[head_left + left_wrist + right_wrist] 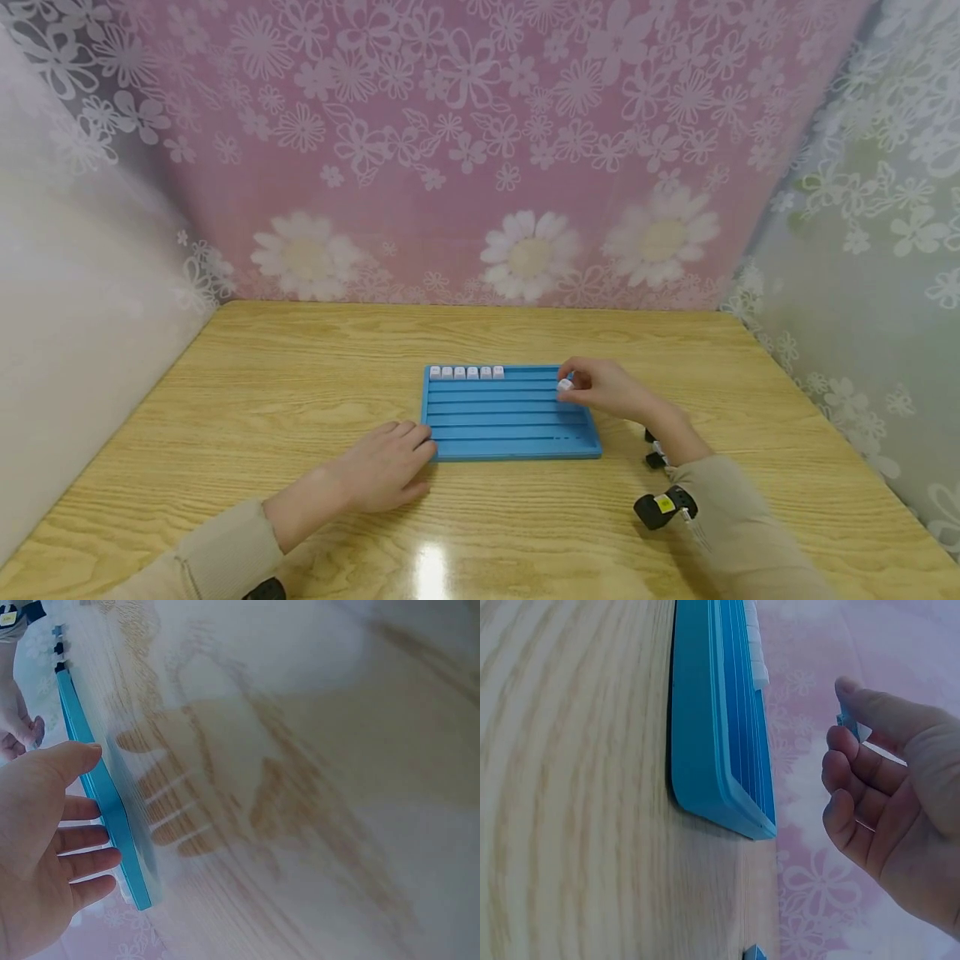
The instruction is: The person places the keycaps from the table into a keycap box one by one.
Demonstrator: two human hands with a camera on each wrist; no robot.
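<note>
Nearest to the camera come the left sleeve (225, 542) and the right sleeve (750, 525), both beige, and on the right one sits a black device (654, 511) with a yellow label. At the near left corner of a blue tray (517, 456) is the left hand (386, 467). Its grip is loose: the fingers are extended and touch the tray's left edge, but they are not closed around anything. The tray lies flat about the middle of the tabletop (315, 367), and long ridges run across it from left to right. From its far left corner, a row of six white blocks (467, 373) stands side by side along the far edge. The right hand (607, 390) is at the far right corner of the tray. Its grip is closed, thumb and finger pinching one small white block (565, 385); the right wrist view shows this block raised, apart from the tray. Right of the tray, small dark pieces (655, 461) lie on the tabletop, partly hidden by the right forearm (678, 433), so I cannot tell their number. Behind the tabletop's far edge rises a pink backdrop (420, 167) with white flowers.
</note>
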